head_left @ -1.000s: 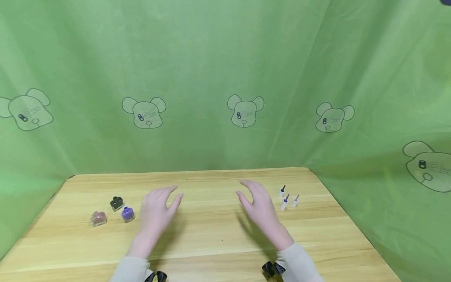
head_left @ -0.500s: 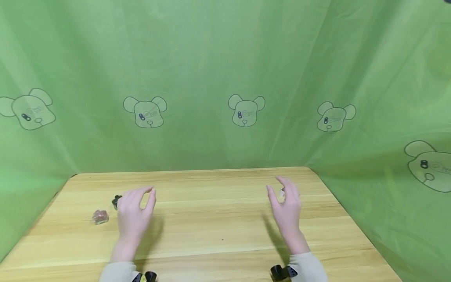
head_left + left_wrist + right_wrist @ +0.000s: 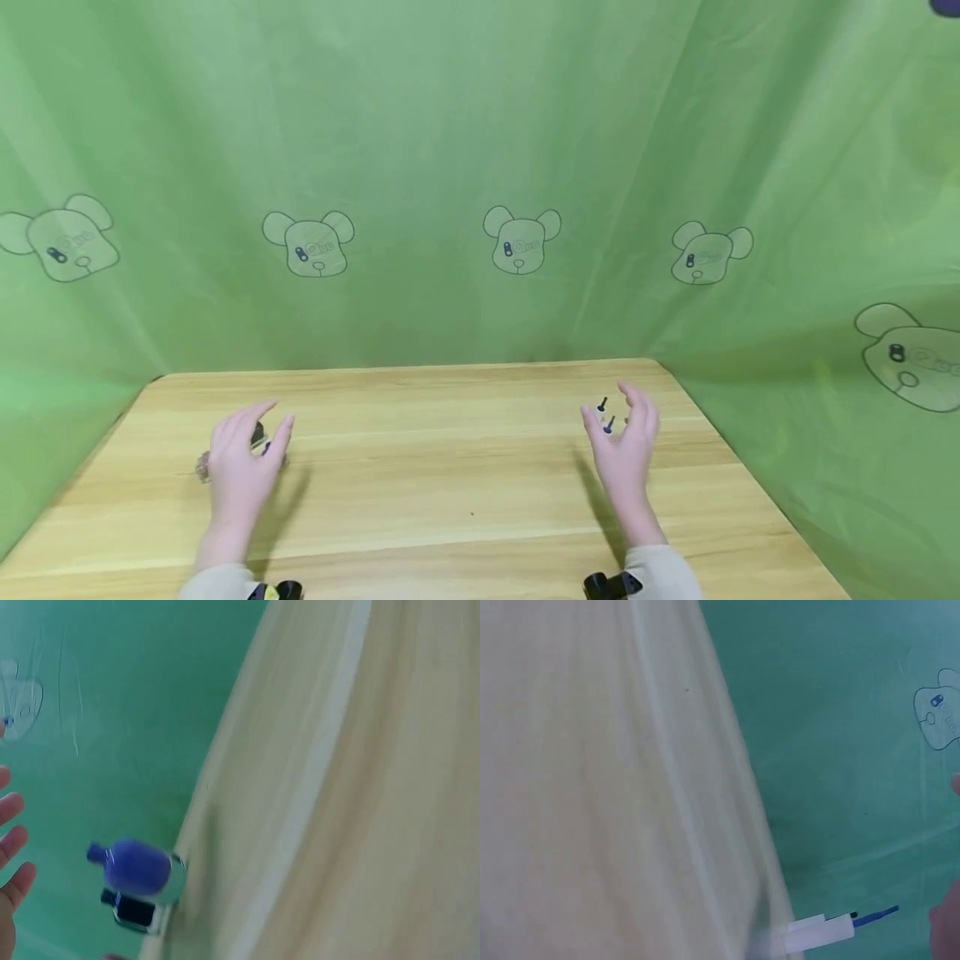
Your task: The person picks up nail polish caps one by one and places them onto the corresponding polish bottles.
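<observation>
My left hand (image 3: 243,458) hovers, thumb and fingers apart, over three uncapped nail polish bottles on the left, holding nothing. It partly covers the pink bottle (image 3: 202,467) and the black bottle (image 3: 258,435) in the head view. In the left wrist view the purple bottle (image 3: 139,867) stands in front of the black one, short neck exposed. On the right, my right hand (image 3: 628,442) is raised with thumb and fingers spread around the view of the nail polish brush caps (image 3: 609,427). One white cap (image 3: 821,934) stands with its purple brush pointing up in the right wrist view.
A light wooden table (image 3: 420,475) spans the front, its far edge near a green curtain (image 3: 420,150) with bear-head prints. The curtain also closes off the left and right sides. Black wrist cameras (image 3: 611,585) sit at both sleeves.
Both hands have moved outward from the middle: the left hand leftward over the bottles, the right hand rightward to the brush caps. The bottles and caps stay where they were.
</observation>
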